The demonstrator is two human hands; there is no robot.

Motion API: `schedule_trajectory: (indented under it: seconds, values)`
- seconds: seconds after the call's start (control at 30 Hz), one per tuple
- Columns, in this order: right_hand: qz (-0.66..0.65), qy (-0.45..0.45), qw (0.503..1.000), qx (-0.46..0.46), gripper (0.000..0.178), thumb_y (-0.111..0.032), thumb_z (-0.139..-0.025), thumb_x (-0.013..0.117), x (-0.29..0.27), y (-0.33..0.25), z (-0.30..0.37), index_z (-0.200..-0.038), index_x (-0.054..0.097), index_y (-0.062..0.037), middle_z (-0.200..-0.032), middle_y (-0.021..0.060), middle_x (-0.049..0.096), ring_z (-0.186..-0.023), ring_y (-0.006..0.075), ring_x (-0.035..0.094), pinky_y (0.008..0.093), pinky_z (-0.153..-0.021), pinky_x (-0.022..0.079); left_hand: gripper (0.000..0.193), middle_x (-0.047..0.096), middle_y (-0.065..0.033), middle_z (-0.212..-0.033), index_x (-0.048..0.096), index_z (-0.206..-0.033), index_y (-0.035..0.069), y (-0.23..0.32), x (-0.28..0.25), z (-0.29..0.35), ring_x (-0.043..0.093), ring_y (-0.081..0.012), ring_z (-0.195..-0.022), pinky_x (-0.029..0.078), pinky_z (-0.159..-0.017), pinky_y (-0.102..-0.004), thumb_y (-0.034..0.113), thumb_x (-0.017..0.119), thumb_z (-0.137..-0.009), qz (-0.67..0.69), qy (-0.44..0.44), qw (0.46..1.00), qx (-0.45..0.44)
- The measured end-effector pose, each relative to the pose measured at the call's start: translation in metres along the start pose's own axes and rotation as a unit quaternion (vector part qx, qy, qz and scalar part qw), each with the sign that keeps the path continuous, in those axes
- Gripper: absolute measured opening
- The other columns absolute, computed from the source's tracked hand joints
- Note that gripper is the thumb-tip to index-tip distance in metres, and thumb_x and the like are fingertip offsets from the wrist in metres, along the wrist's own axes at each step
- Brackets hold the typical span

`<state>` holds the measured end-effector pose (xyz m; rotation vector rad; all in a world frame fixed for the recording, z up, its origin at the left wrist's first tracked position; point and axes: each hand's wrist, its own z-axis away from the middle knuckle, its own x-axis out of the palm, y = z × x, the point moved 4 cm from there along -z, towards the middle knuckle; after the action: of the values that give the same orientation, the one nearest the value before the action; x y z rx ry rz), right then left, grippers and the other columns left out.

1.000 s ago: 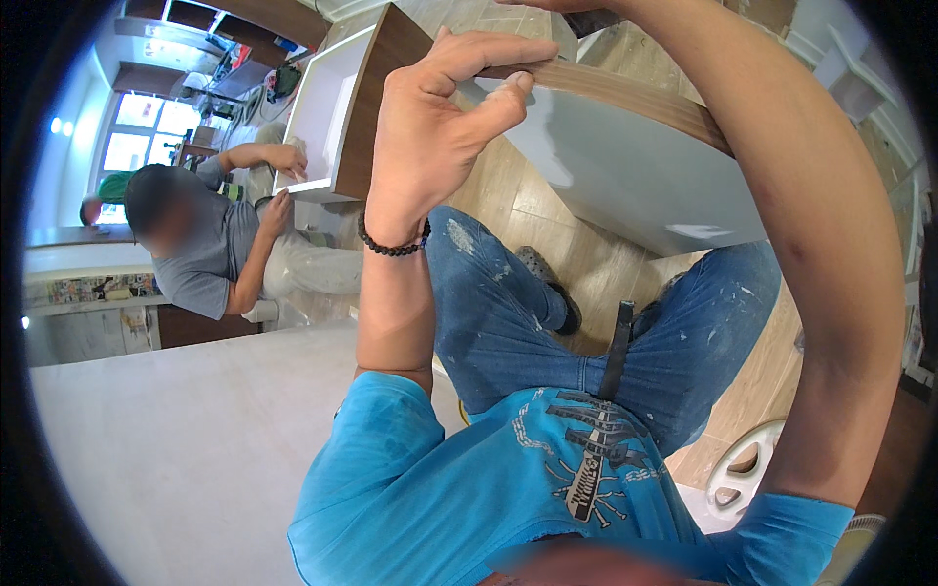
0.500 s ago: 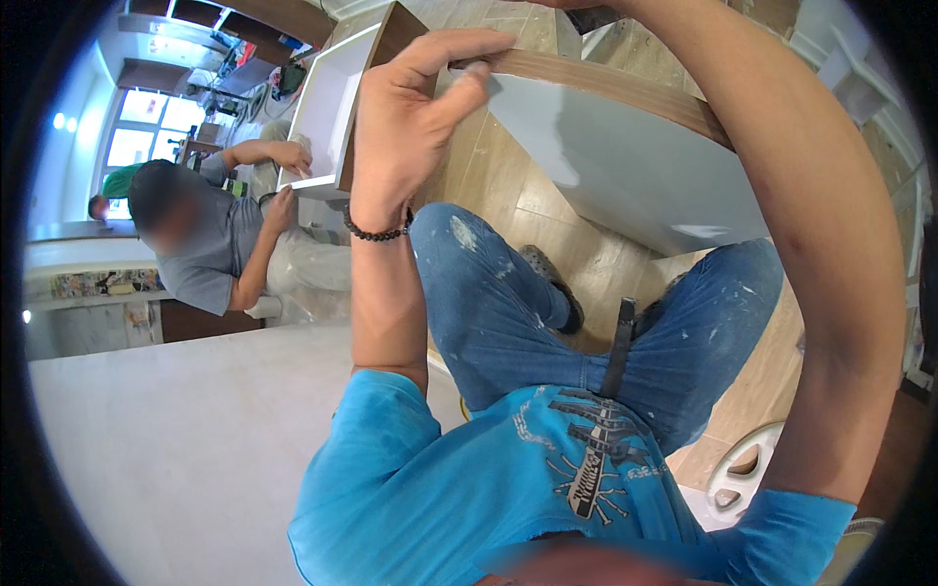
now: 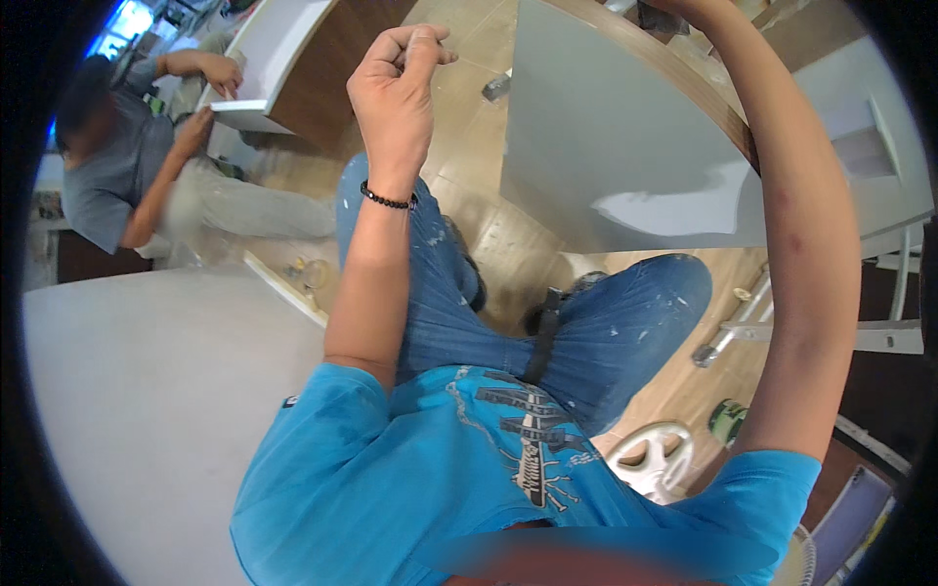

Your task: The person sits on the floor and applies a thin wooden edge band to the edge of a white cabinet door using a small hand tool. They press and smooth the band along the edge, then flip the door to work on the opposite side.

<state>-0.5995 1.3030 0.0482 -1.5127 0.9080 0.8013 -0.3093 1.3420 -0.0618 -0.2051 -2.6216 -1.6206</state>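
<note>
In the head view my left hand is raised, with a dark bead bracelet on the wrist. Thumb and curled fingers meet in a pinch; anything between them is too small to make out. This hand is apart from the light grey panel, which stands to its right with a brown wood-coloured edge along the top. My right hand is at the upper border, beyond that edge and partly cut off. Under it is a dark object, apparently in its grip, whose kind I cannot tell.
At left a co-worker handles a white and brown box-like piece. A small dark block lies on the wood-look floor. A large pale surface fills lower left. A white wheel-shaped part and metal legs are at right.
My left hand has come off the panel's edge and its fingers have curled into a pinch. My right hand has shifted right along the top with the dark object. The view has swung right.
</note>
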Motion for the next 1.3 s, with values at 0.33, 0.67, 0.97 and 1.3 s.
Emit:
schedule_trajectory:
  seconds: [0.33,0.67,0.97,1.3]
  values:
    - [-0.001,-0.069,0.997,0.028,0.039,-0.031,-0.094,0.074,0.003,-0.01,0.01,-0.116,0.071,0.001,-0.096,0.0113,0.075,-0.084,0.0182,0.068,0.0335,-0.078,0.055,0.02,0.074,-0.0035,-0.095,0.073,-0.111,-0.001,-0.053,-0.011,0.017,0.066,-0.0066,-0.086,0.052,-0.078,-0.021,0.013,0.076,-0.096,-0.091,-0.052,0.99,-0.089]
    - [0.024,-0.064,0.998,0.013,0.037,-0.03,-0.095,0.072,0.015,0.0,0.005,-0.115,0.072,0.0015,-0.101,0.0113,0.076,-0.091,0.0191,0.067,0.0351,-0.085,0.054,0.029,0.073,-0.007,-0.104,0.069,-0.123,-0.003,-0.062,-0.01,0.022,0.068,-0.0117,-0.095,0.055,-0.088,-0.025,0.013,0.072,-0.099,-0.051,-0.056,0.992,-0.105]
    - [0.005,-0.073,0.997,0.028,0.037,-0.028,-0.094,0.07,0.02,-0.01,0.01,-0.121,0.071,-0.0019,-0.095,0.0081,0.076,-0.081,0.0167,0.067,0.0341,-0.069,0.055,0.032,0.073,-0.0155,-0.112,0.068,-0.121,0.0,0.069,0.039,-0.007,0.07,-0.0265,-0.104,0.055,-0.094,-0.0374,0.012,0.07,-0.092,-0.074,-0.119,0.952,0.271]
    - [-0.051,-0.095,0.994,0.001,0.049,-0.034,-0.086,0.076,0.02,-0.014,0.009,-0.119,0.069,0.0012,-0.103,0.0119,0.076,-0.09,0.0183,0.071,0.0328,-0.08,0.056,0.026,0.071,-0.0187,-0.1,0.072,-0.106,-0.001,0.077,0.075,-0.03,0.067,-0.035,-0.092,0.053,-0.086,-0.0417,0.016,0.069,-0.086,-0.09,-0.234,0.934,0.253]
